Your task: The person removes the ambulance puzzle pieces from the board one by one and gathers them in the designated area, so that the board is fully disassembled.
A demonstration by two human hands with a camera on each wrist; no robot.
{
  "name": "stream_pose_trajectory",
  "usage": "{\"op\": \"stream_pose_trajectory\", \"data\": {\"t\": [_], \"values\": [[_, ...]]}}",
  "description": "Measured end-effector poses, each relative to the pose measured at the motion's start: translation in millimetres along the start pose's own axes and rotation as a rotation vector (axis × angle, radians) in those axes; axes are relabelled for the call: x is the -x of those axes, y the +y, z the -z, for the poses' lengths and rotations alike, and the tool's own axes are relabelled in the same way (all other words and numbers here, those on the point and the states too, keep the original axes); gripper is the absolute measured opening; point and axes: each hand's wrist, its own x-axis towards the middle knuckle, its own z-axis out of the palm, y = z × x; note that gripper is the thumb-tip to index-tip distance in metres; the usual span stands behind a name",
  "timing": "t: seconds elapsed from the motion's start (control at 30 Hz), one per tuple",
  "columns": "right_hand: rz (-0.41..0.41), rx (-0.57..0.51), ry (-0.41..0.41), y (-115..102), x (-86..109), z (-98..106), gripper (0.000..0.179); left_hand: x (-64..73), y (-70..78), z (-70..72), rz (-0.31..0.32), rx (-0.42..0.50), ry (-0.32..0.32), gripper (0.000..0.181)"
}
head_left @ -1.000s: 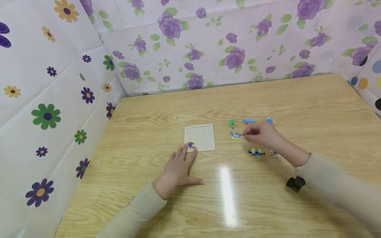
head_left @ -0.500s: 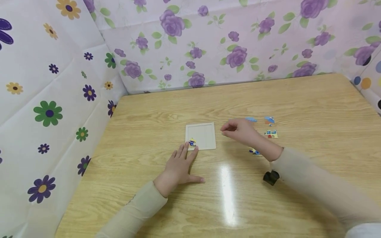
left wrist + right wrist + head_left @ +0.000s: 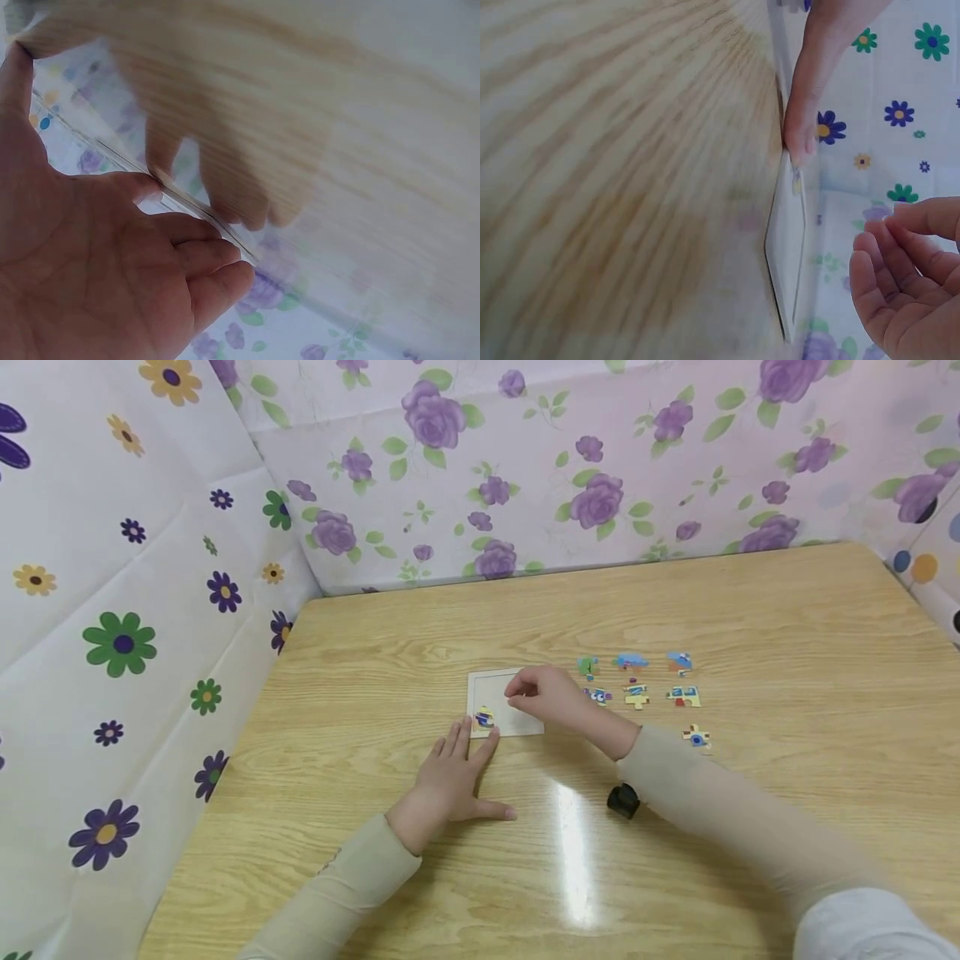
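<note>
My left hand (image 3: 448, 785) lies flat on the table with spread fingers, fingertips at the near edge of a pale square puzzle tray (image 3: 513, 724). In the tray's near-left corner sits a yellow-and-blue jigsaw piece (image 3: 484, 717). Over the tray's right part hovers my right hand (image 3: 553, 695), thumb and index fingertips together and the other fingers curled (image 3: 911, 281). Between those fingertips only a pale speck shows; whether it is a held thing is unclear. To the right lie loose jigsaw pieces, among them one with eyes (image 3: 597, 696) and a yellow one (image 3: 637, 697).
More jigsaw pieces lie right of the tray: a green one (image 3: 588, 667), blue ones (image 3: 632, 662) and one with a wheel (image 3: 696, 737). The right sleeve (image 3: 697, 789) covers some table. A black device (image 3: 623, 801) hangs at the right wrist. Patterned cloth (image 3: 450, 485) stands behind.
My right hand has moved left from the loose pieces to above the tray, uncovering pieces behind it. A wheeled piece seen earlier now lies out of sight around the sleeve. My left hand has stayed put.
</note>
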Motion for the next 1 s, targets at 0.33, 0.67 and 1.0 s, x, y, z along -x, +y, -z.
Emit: {"op": "stream_pose_trajectory", "data": {"t": [0.33, 0.67, 1.0], "values": [[0.002, 0.014, -0.025, -3.0, -20.7, -19.4, 0.017, -3.2, -0.8, 1.4, 0.001, -0.012, -0.012, 0.110], [-0.031, 0.004, -0.122, 0.4, -28.6, -30.5, 0.025, 0.4, 0.1, 3.4, -0.011, -0.006, -0.021, 0.108], [-0.044, 0.000, -0.166, -0.7, -30.7, -33.8, 0.024, -0.1, 0.5, 3.1, -0.006, -0.013, -0.021, 0.109]]}}
